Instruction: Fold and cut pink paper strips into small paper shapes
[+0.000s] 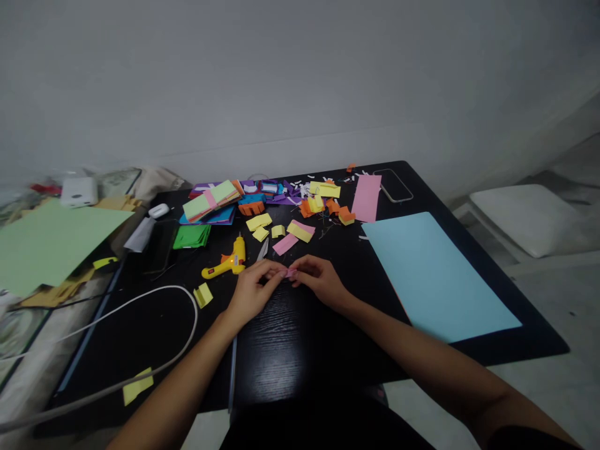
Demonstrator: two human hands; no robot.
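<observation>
A small piece of pink paper (289, 273) is pinched between my two hands over the middle of the black table. My left hand (255, 284) has its thumb and fingertips closed on the paper's left side. From the right, my right hand (321, 281) grips the other side in the same way. The fingers cover most of the paper, so its folds are hard to make out. Just beyond the left hand lie a yellow glue gun (228, 261) and a scissor blade (263, 250). Pink and yellow paper strips (295, 237) rest past the fingertips.
Light blue sheets (440, 275) cover the table's right side, near a pink sheet (367, 197) and a phone (394, 185). Orange folded pieces (347, 215) and stacked paper strips (213, 200) lie at the back. A white cable (194, 312) loops across the left.
</observation>
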